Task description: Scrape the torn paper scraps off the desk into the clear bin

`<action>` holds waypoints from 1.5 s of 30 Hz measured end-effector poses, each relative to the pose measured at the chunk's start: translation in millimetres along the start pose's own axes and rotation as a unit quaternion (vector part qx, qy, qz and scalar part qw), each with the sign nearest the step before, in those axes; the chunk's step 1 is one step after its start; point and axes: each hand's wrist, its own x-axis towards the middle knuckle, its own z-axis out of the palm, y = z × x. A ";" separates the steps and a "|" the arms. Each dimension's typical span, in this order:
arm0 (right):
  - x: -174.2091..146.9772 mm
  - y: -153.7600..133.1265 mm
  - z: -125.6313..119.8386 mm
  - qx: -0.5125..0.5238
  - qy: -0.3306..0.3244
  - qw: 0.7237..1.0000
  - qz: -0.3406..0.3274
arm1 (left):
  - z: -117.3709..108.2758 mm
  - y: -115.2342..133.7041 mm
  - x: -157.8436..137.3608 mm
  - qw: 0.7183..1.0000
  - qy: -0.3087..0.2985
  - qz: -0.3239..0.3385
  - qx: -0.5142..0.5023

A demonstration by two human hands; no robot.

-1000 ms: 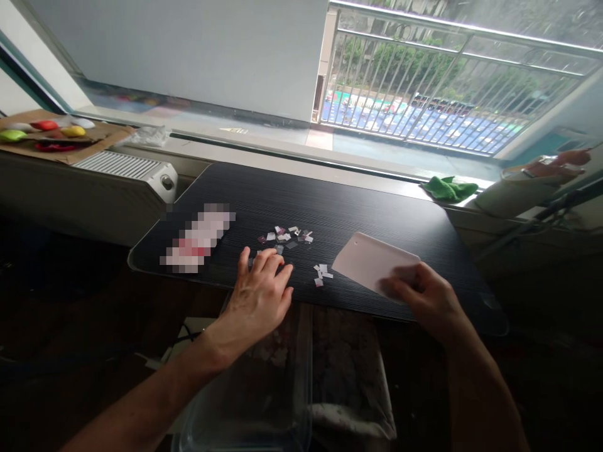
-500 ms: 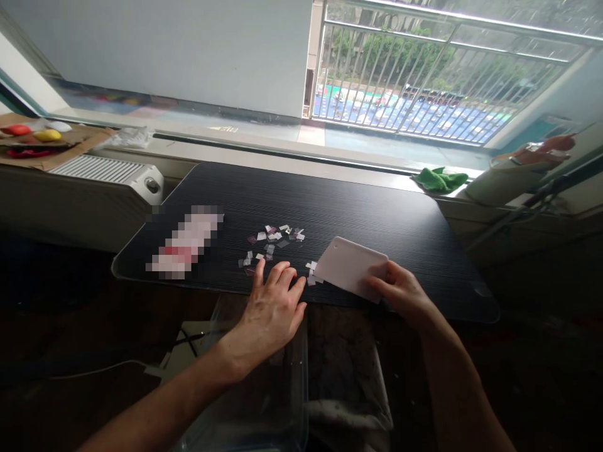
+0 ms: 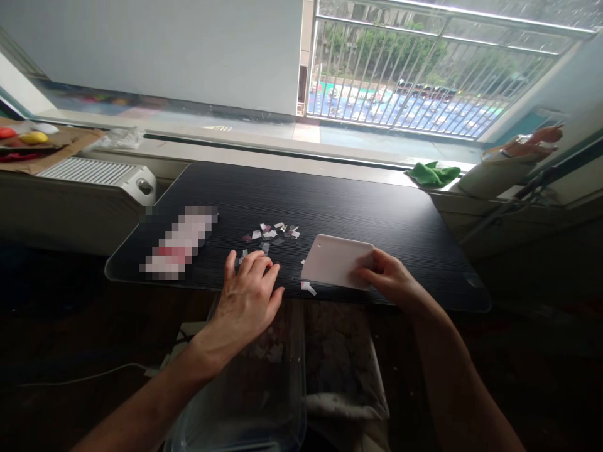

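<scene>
My right hand grips a flat white scraper by its right end, thumb on the near face. This scraper is a thin sheet with rounded corners and a small hole, tilted over the table's front part. By its left edge are small white paper scraps, close to the table's front edge. My left hand is open, palm down and fingers spread, over the front edge beside other scraps. Beyond its fingertips lies a scattered group of white, clear and dark-pink scraps. Some scraps are hidden behind the fingers.
The black table stands against the windowsill. A clear plastic bin with scraps inside sits below its front edge. On the tabletop's left lies a blurred-out pinkish item. A green cloth rests on the sill, and a white radiator is at left.
My left hand has drawn back to the left across the front edge. The scraper has moved slightly left relative to the table, and the scraps at its edge have shifted.
</scene>
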 end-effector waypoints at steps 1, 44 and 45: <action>3.3 -1.3 2.0 -0.005 -0.010 1.000 -0.007 | -1.0 0.3 -1.0 1.000 0.007 0.005 -0.003; 8.6 -11.6 -31.5 0.007 -0.154 0.987 0.040 | 2.1 13.3 -11.3 0.989 0.030 0.052 -0.136; 4.9 -11.2 -34.0 0.005 -0.152 0.988 0.038 | 2.3 13.2 -11.7 0.989 0.028 0.052 -0.137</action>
